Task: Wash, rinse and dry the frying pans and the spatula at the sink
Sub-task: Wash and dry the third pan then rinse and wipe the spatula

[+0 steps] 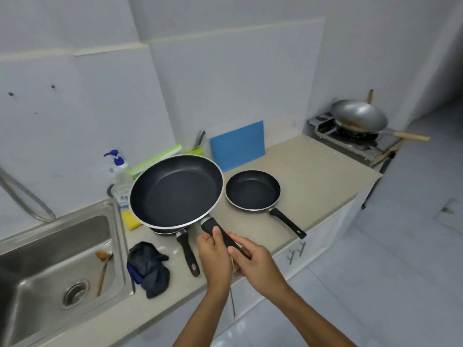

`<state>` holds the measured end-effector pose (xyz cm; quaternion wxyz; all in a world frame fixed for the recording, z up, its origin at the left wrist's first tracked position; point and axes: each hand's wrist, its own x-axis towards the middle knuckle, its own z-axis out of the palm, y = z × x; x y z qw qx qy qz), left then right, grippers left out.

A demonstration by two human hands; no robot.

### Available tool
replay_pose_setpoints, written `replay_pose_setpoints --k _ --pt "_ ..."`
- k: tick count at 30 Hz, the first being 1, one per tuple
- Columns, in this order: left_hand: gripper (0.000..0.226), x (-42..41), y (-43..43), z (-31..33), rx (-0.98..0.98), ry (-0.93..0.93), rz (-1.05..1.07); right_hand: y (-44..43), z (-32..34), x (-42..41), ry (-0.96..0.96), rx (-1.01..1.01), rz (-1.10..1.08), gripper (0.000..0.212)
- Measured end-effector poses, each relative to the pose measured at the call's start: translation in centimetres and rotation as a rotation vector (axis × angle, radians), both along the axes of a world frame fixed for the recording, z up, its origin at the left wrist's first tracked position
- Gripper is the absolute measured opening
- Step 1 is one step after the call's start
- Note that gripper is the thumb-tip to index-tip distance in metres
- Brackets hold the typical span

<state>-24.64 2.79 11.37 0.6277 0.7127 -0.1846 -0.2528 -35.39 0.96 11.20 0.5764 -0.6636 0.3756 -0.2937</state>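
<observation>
A large black frying pan (175,190) is lifted above the counter, its handle gripped by both my left hand (214,256) and my right hand (255,262). Under it sits another pan, mostly hidden, with only its rim and handle (188,254) showing. A small black frying pan (253,190) rests on the counter to the right. In the steel sink (82,221) at the left lies a wooden-handled spatula (103,271). A dark cloth (149,267) is bunched beside the sink.
A soap pump bottle (119,176) and a yellow sponge (131,220) stand behind the lifted pan. A blue board (238,145) leans on the wall. A wok (359,116) sits on the stove at the far right. Beige counter (318,176) lies between.
</observation>
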Motion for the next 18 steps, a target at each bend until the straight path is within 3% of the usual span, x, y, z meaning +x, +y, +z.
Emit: replay_pose_setpoints --k 5,10,18 --pt "0.025 -7.6 -6.7 0.7 0.024 -0.015 -0.154 -6.4 -0.1 -8.5 0.028 -0.039 -0.099 0.039" --pt "0.037 -12.9 -14.0 -0.3 0.042 0.150 -0.379 -12.1 -1.5 -15.2 0.017 -0.009 -0.226 0.035" --pt "0.029 -20.3 -28.0 -4.6 0.103 0.209 -0.547 -23.8 -4.4 -22.9 0.088 0.054 -0.384 0.036"
